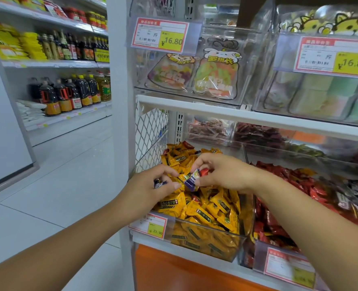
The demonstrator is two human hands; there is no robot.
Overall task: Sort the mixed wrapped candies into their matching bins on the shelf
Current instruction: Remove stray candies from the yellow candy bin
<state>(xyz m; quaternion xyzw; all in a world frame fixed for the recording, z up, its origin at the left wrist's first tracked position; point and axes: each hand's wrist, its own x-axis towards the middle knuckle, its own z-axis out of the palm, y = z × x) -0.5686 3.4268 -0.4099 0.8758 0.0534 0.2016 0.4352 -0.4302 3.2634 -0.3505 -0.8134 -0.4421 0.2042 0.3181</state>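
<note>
Shop: price tags [160, 35], bottle shelves [54, 64].

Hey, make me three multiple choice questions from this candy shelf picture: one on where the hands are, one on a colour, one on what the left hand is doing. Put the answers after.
1. The left hand and right hand are above which bin?
A) the yellow candy bin
B) the red candy bin
C) an upper-shelf bin of bagged sweets

2. The wrapped candy sticking out of the right hand's fingertips is mostly:
A) green
B) purple
C) pink

3. The left hand is:
A) flat and empty
B) pressing a price tag
C) gripping wrapped candies

Answers:
1 A, yellow wrappers lie directly beneath both hands.
2 B, its wrapper is purple with a pale patch.
3 C, its fingers curl around dark blue-purple wrappers.
</note>
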